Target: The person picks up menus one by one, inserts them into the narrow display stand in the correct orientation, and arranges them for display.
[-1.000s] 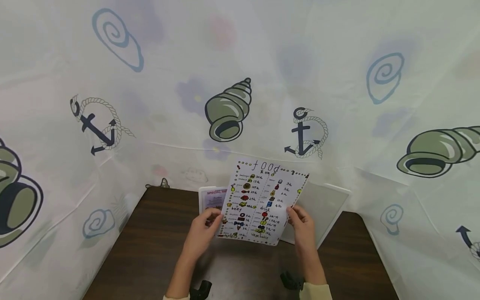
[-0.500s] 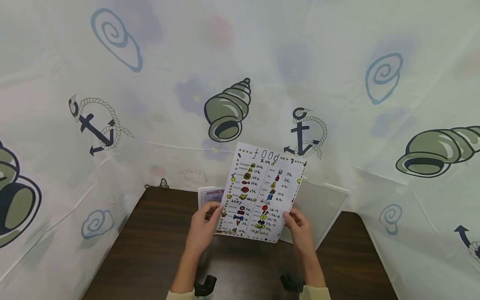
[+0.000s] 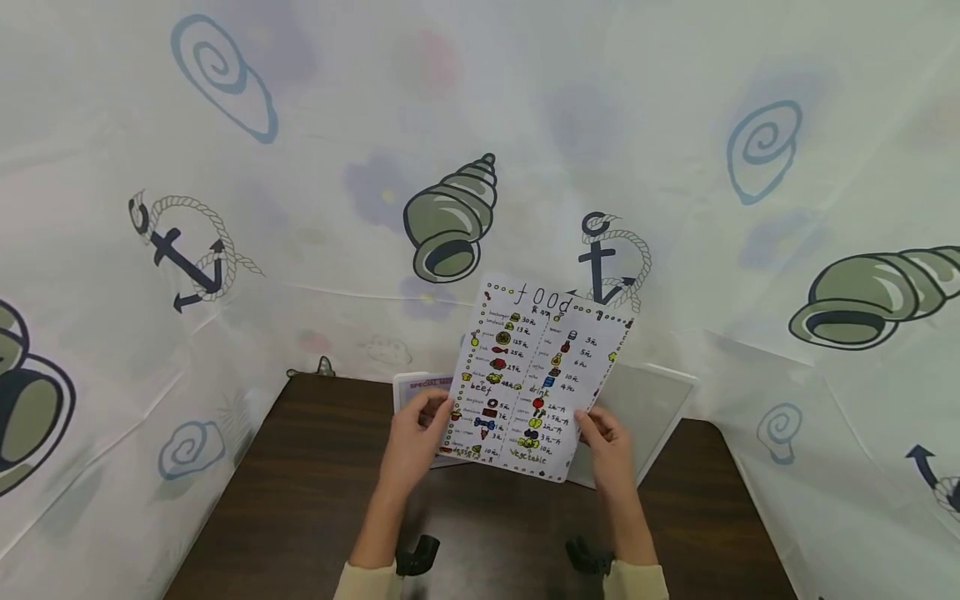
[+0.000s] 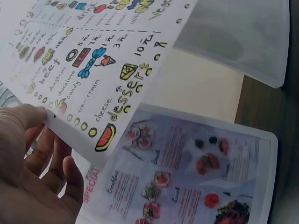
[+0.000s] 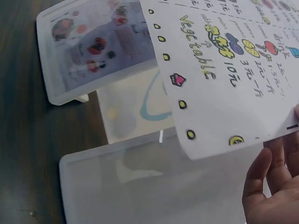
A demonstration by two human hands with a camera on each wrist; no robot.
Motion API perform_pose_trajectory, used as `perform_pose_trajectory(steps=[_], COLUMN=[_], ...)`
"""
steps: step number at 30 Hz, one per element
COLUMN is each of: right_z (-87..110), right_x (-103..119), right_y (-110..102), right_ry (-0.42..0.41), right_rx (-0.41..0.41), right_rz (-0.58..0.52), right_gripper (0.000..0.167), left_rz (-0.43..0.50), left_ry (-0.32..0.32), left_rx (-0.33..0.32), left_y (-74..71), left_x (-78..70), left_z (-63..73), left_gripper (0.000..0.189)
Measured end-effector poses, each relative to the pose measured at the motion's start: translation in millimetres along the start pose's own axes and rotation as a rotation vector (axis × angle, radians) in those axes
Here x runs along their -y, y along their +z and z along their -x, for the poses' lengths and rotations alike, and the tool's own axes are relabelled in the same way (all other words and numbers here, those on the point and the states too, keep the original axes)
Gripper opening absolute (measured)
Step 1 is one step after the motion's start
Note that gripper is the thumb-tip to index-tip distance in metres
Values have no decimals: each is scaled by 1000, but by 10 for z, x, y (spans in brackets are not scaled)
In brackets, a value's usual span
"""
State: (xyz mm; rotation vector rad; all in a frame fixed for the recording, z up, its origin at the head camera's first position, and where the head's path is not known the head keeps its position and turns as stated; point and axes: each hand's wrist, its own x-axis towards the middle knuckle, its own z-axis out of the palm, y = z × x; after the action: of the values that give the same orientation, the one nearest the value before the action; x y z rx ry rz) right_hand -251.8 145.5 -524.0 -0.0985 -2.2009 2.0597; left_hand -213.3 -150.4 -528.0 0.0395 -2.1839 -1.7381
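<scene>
A white sheet of paper, a hand-drawn food menu (image 3: 555, 375), is held up and tilted between both hands. My left hand (image 3: 408, 433) pinches its left edge between thumb and fingers, near the dessert list in the left wrist view. On the opposite edge, the right hand (image 3: 609, 442) pinches the paper in the same way. Behind the sheet on the left stands a white-rimmed clear holder (image 4: 273, 172) with a printed menu (image 4: 191, 158) inside. A second translucent white-rimmed panel (image 3: 660, 408) leans at the right, partly covered by the sheet.
The dark wooden table (image 3: 300, 508) lies below. A pale cloth backdrop (image 3: 315, 125) with shells and anchors surrounds its back and sides. Black curved pieces (image 3: 420, 556) sit by both wrists, near the cream sleeves (image 3: 369, 582).
The handwritten menu has risen and then shifted slightly right, with both hands gripping it throughout. The holder and the panel behind stay in place.
</scene>
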Motion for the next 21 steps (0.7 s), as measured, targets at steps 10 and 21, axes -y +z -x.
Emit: perform_pose_trajectory(steps=[10,21], right_z=[-111,-229], right_x=[155,334], right_y=[-174,-339], right_ry=[31,-37], right_rx=[-61,-95], right_rz=[-44,-44], right_gripper=[40,44], left_rz=[19,-10], left_ry=[18,24], left_rx=[81,114], left_y=[139,278], left_x=[-27,-118], left_z=[-68,-167], left_gripper=[17,12])
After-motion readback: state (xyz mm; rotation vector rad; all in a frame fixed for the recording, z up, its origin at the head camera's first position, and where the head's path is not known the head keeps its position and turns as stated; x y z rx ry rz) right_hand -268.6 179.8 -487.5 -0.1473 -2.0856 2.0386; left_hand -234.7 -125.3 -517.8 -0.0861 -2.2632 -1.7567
